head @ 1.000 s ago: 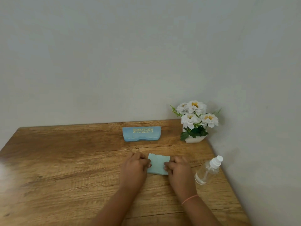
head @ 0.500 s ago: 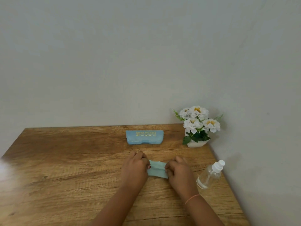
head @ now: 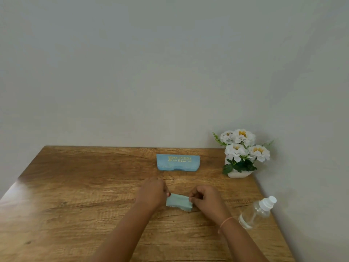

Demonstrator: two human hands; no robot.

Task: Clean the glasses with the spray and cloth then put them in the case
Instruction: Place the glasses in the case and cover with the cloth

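Note:
A small light-blue cloth (head: 179, 202) is stretched between my hands just above the wooden table (head: 75, 195), folded over with its zigzag edge hanging down. My left hand (head: 152, 193) pinches its left end and my right hand (head: 206, 200) pinches its right end. The blue glasses case (head: 177, 162) lies closed behind them, near the wall. A clear spray bottle (head: 257, 212) with a white cap stands at the right edge of the table, beside my right wrist. No glasses are in sight.
A white pot of white flowers (head: 240, 154) stands in the back right corner against the wall (head: 170, 72). The wall also runs along the table's right side, close to the bottle.
The cloth lay flat and square on the table; both hands have folded it over and lifted it slightly into a narrower strip. The camera has tilted a little.

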